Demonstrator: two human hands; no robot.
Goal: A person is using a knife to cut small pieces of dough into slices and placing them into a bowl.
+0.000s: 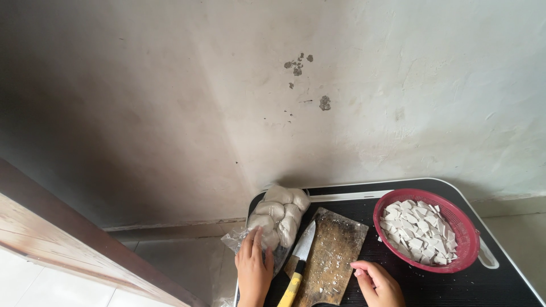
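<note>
Fingers (254, 239) of the left hand (253, 270) lie spread and flat on a clear plastic bag (278, 219) of pale, rounded lumps at the left edge of the dark surface (489, 290), while the right hand (378, 282) rests loosely curled, holding nothing, on the worn wooden cutting board (333, 253). A yellow-handled knife (298, 264) lies between bag and board, and a red basket (469, 241) of white cut pieces sits to the right. The bag looks soft, slack and probably slippery, best gripped around a lump rather than by loose film.
</note>
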